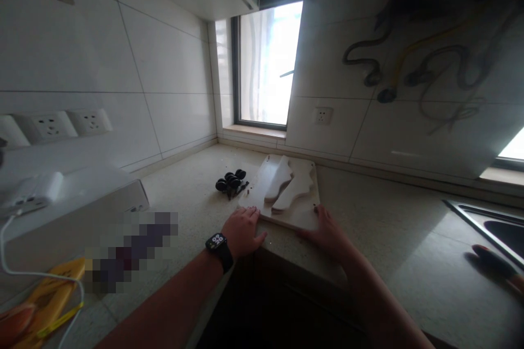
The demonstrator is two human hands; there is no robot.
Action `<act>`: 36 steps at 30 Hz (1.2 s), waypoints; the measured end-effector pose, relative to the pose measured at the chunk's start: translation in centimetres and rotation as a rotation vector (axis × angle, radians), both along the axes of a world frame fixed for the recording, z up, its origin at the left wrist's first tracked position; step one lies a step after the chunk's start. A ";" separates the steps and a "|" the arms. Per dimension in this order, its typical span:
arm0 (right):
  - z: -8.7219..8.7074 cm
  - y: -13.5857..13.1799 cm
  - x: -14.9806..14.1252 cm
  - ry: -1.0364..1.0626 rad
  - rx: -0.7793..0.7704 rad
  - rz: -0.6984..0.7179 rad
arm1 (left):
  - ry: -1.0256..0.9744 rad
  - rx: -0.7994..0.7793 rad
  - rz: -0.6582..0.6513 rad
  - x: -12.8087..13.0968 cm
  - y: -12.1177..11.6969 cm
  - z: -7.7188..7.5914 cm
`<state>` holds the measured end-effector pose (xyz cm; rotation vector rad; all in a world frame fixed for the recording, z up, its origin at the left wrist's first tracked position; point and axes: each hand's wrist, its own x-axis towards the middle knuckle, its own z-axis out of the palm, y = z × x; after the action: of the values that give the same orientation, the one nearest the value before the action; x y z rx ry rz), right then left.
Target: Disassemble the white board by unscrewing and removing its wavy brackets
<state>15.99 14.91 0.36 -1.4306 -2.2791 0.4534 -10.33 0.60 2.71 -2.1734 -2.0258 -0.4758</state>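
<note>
A flat white board (pixel 254 191) lies on the counter with small dark-marked holes near its corners. Two white wavy-edged pieces (pixel 280 177) (pixel 297 191) rest on top of it, side by side. My left hand (pixel 243 230), a black watch on its wrist, lies at the board's near left corner with flat fingers touching it and the thumb stretched out. At the near right corner, my right hand (pixel 325 232) grips the board, index finger at the side and thumb along the front edge. Left of the board sits a cluster of black round-topped parts (pixel 231 181).
A long white box (pixel 77 223) and a power strip with a cable (pixel 36 191) are at the left. Yellow packaging (pixel 57 289) lies near the front left. A sink (pixel 487 223) and a dark-ended handled object (pixel 491 262) are at the right. A window (pixel 266 65) stands behind.
</note>
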 end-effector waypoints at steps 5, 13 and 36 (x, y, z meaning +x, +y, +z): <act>0.0 0.1 -0.1 -0.008 -0.015 0.039 | 0.021 0.013 0.005 0.1 -0.6 0.5; 0.2 0.7 -1.6 -0.010 -0.020 0.092 | 0.040 0.015 0.103 0.6 -1.0 1.2; 1.2 1.2 -8.2 0.036 0.033 0.190 | 0.091 0.077 0.383 -2.2 0.5 -0.2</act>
<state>7.80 16.16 1.60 -1.1863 -2.3919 0.4921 -12.58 1.10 2.47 -1.6728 -2.2557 -0.3874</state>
